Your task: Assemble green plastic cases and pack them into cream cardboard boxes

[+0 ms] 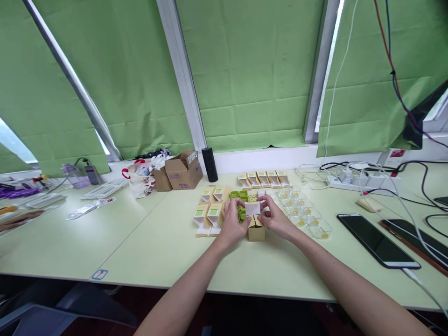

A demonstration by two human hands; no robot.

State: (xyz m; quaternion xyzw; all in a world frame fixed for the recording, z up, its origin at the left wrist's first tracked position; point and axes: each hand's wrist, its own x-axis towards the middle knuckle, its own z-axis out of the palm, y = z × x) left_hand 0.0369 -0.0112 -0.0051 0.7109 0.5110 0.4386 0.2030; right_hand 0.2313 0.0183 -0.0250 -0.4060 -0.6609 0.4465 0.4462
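Observation:
Between my hands stands a small tan cardboard box [256, 234], its top flaps raised and a pale flap upright at the back. My left hand [234, 220] pinches the box's left side near the flaps. On the other side, my right hand [276, 219] has its fingers closed at the upper right edge. What lies inside the box is hidden. Green plastic pieces [239, 194] sit just behind my left hand. To the left are several open tan boxes with green labels [214, 212]. Clear plastic cups with yellow centres [308, 212] stand in rows to the right.
More folded tan boxes [263, 179] line the back. A black cylinder [209, 164] and a brown carton [184, 171] stand at the back left. Phones [378, 240], cables and a power strip [364, 181] occupy the right. Another person's hand [21, 219] shows at far left.

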